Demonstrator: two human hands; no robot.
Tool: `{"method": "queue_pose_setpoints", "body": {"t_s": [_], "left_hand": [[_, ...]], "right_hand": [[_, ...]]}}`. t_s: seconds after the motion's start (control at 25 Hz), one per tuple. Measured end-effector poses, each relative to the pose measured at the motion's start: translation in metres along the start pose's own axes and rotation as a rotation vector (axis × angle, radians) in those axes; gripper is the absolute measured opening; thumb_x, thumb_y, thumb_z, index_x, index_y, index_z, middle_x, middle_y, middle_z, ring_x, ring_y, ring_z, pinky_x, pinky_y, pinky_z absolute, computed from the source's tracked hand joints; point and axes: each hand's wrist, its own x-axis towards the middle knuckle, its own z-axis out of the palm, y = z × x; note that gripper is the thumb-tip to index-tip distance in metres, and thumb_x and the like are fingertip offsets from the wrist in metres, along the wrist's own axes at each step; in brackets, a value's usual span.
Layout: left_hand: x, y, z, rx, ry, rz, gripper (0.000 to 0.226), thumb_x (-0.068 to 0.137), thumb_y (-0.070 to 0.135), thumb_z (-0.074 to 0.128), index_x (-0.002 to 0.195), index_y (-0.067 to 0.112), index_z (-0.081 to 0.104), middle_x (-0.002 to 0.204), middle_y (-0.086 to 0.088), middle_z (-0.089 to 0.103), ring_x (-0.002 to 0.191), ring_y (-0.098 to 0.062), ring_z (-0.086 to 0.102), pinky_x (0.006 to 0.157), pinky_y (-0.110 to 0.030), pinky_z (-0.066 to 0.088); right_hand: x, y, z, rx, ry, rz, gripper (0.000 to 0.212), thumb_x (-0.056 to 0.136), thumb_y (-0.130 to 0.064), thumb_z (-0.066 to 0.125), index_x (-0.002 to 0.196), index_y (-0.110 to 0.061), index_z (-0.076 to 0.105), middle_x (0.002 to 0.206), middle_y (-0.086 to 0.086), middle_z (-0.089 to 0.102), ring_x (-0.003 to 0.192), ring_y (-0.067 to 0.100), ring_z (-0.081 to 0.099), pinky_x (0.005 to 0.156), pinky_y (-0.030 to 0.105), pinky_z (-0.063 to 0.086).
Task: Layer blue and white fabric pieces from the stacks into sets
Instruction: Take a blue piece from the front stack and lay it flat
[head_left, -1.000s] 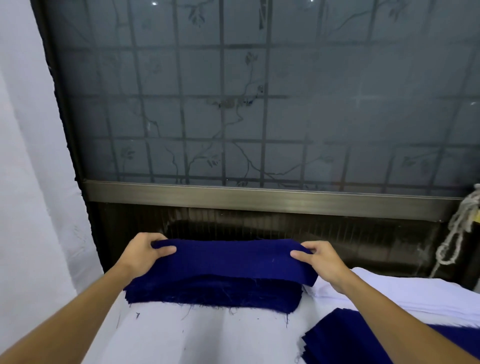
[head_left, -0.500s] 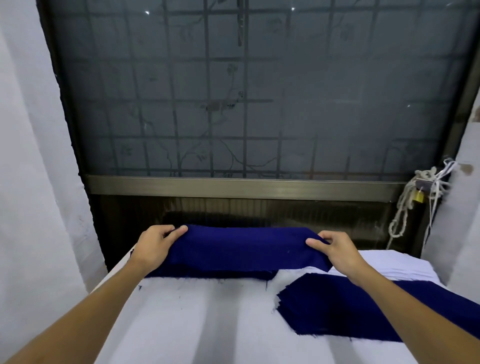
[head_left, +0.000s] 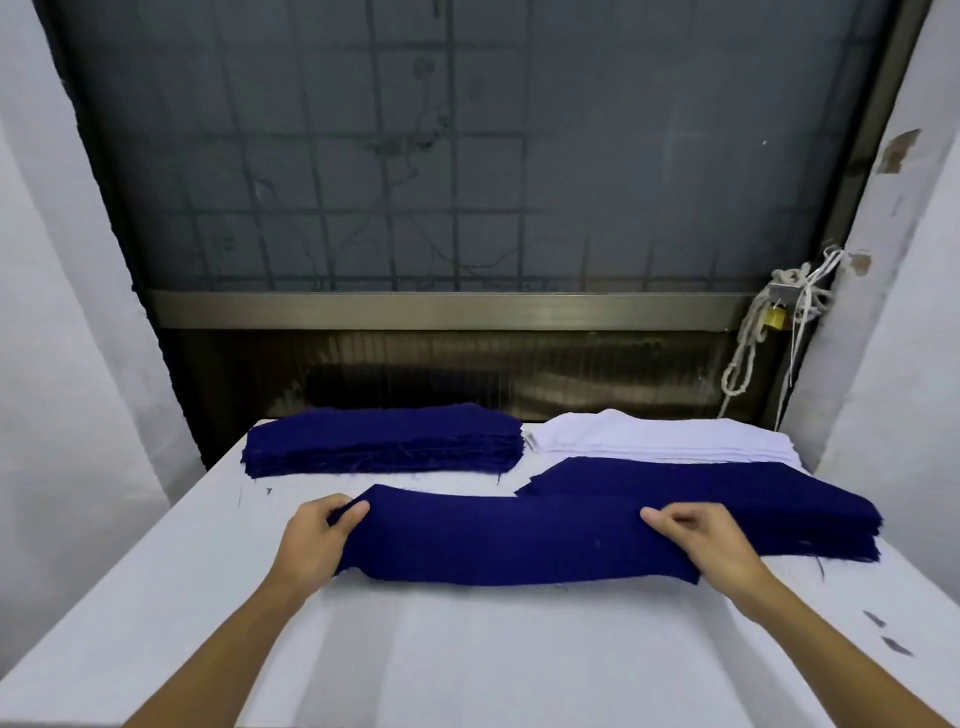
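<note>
Head view, left hand (head_left: 311, 540), right hand (head_left: 701, 540) pinching blue piece (head_left: 498, 540) ends

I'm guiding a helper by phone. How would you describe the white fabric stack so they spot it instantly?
Below the dark window stands a white-covered table. At its far right corner lies the white stack, right of the far blue stack, behind the near blue stack. It alone is pale.

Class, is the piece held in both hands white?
No, the piece that the left hand and right hand grip is dark blue.
</note>
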Motion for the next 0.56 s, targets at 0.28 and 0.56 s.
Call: {"method": "queue_pose_setpoints", "body": {"t_s": [0.28,0.56], "left_hand": [[-0.042,-0.035,0.020,0.106,0.040,-0.005,0.017,0.099,0.019,0.064,0.087,0.029,0.071,0.086,0.020,0.073,0.087,-0.004,0.067,0.073,-0.024,0.047],[-0.050,-0.042,0.027,0.274,0.106,0.035,0.025,0.100,0.010,0.056,0.093,0.033,0.063,0.083,0.016,0.068,0.076,-0.006,0.064,0.060,-0.024,0.045]], "right_hand": [[-0.034,0.050,-0.001,-0.167,0.030,0.053,0.033,0.091,-0.037,0.073,0.067,-0.016,0.068,0.074,0.000,0.075,0.072,0.015,0.072,0.069,0.035,0.055],[-0.039,0.057,0.004,-0.535,0.181,-0.090,0.025,0.090,-0.034,0.074,0.070,-0.031,0.061,0.072,-0.010,0.062,0.072,0.009,0.058,0.059,0.025,0.043]]}}
